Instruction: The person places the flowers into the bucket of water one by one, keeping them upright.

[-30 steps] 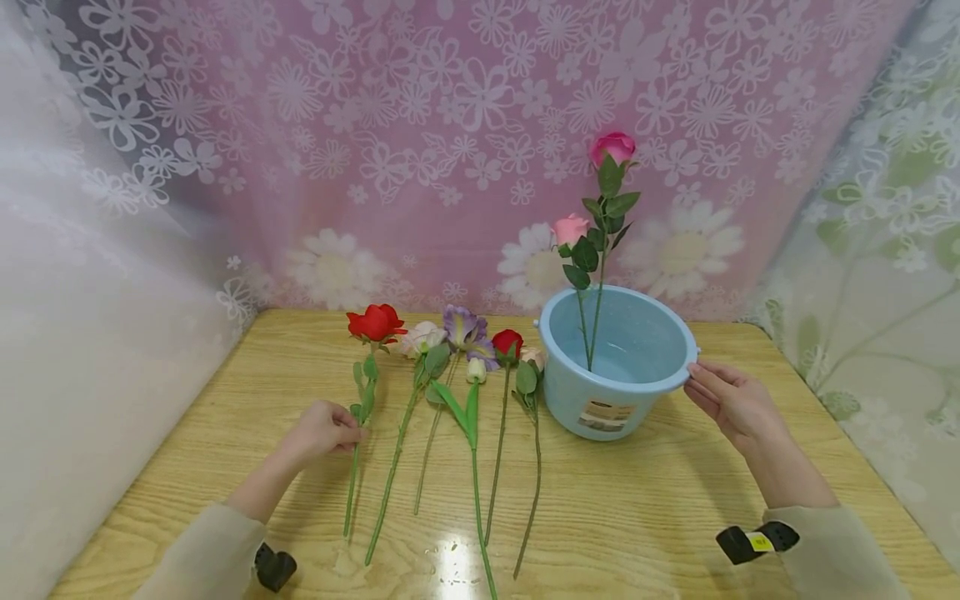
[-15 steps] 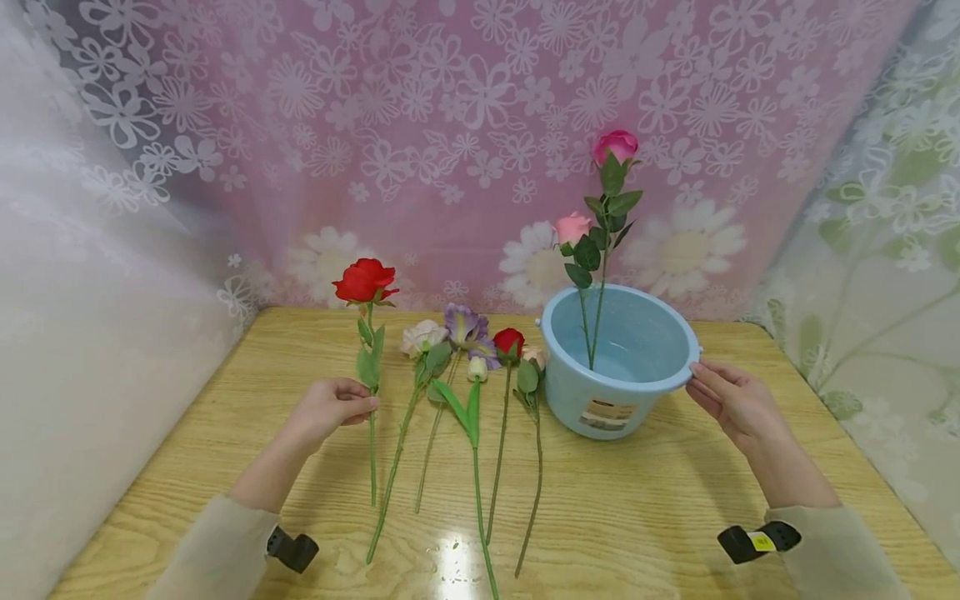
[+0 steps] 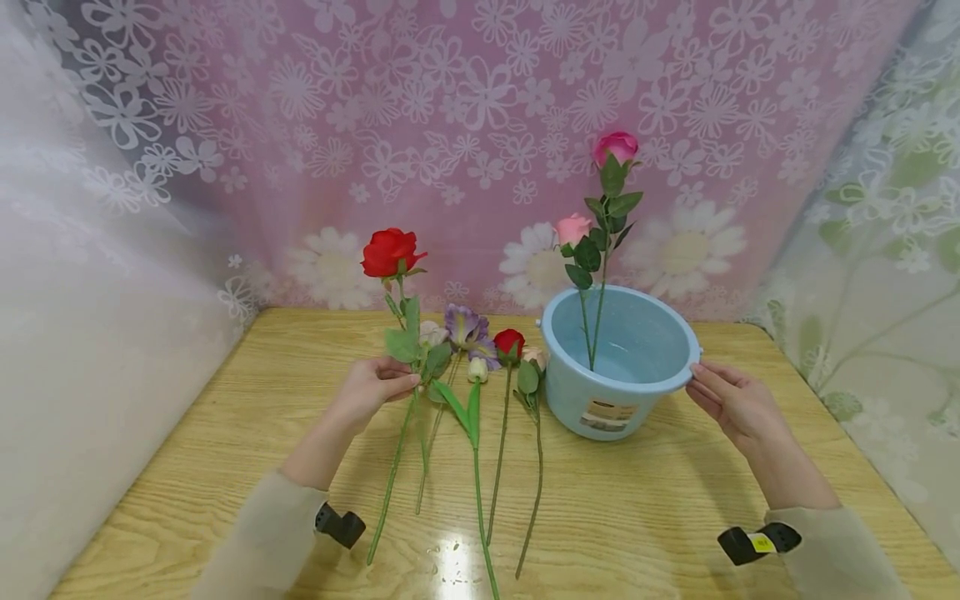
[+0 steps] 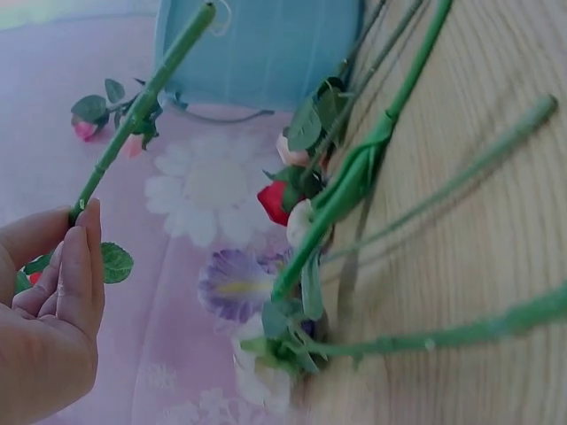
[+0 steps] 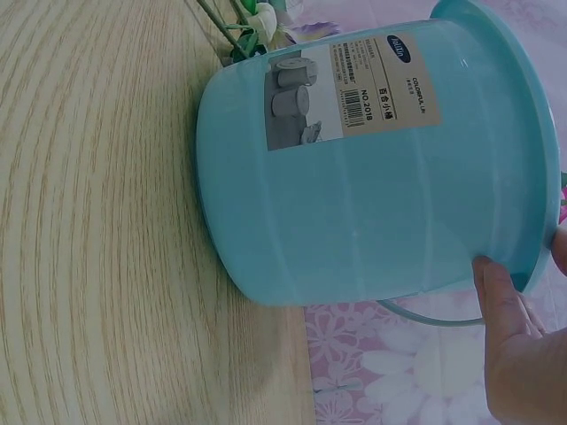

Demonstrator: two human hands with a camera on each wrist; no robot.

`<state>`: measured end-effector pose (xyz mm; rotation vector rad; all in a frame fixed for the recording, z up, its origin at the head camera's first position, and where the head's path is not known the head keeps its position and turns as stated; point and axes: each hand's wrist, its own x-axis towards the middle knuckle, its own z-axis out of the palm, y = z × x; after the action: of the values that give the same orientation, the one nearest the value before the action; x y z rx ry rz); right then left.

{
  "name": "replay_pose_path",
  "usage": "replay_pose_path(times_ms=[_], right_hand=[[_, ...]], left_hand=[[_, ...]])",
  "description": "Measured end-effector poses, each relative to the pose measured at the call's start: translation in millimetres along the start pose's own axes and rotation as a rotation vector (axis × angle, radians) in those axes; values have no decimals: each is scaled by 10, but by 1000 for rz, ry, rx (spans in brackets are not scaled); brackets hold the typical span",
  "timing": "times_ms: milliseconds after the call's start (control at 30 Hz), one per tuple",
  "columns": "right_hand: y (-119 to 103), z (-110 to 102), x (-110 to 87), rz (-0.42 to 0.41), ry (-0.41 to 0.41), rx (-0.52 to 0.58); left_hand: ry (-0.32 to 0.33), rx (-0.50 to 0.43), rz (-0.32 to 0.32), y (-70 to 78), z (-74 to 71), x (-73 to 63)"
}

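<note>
My left hand (image 3: 373, 388) pinches the green stem of a red rose (image 3: 393, 252), which stands upright above the other flowers. In the left wrist view the bare stem (image 4: 142, 108) sticks out past my fingertips. My right hand (image 3: 738, 406) grips the rim of a light blue bucket (image 3: 618, 385) at its right side, thumb on the rim and fingers against the outer wall. Inside the bucket lean a deep pink rose (image 3: 616, 148) and a light pink rose (image 3: 573, 228).
On the wooden table (image 3: 630, 517) lie a whitish rose (image 3: 432, 334), a purple iris (image 3: 467, 330), a white tulip (image 3: 477, 370), a smaller red rose (image 3: 509, 343) and a pale peach rose (image 3: 535, 358). Behind hangs a pink floral curtain (image 3: 450, 167).
My left hand has lifted the red rose off the table and carried it rightward, over the whitish rose. The right hand and the bucket stay put.
</note>
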<state>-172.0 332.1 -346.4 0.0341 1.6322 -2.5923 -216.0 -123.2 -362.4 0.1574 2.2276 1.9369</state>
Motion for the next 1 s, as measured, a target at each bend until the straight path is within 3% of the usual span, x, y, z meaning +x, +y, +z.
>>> replay_pose_path(times_ms=[133, 500, 800, 1000], right_hand=[[-6, -2, -6, 3, 3, 2], [-12, -5, -8, 17, 11, 7], [-18, 5, -16, 28, 24, 6], [-22, 10, -17, 30, 29, 14]], left_hand=[[6, -45, 24, 59, 102, 65], [-11, -61, 121, 289, 389, 191], [-21, -17, 123, 505, 582, 292], [-50, -15, 177, 644, 673, 360]])
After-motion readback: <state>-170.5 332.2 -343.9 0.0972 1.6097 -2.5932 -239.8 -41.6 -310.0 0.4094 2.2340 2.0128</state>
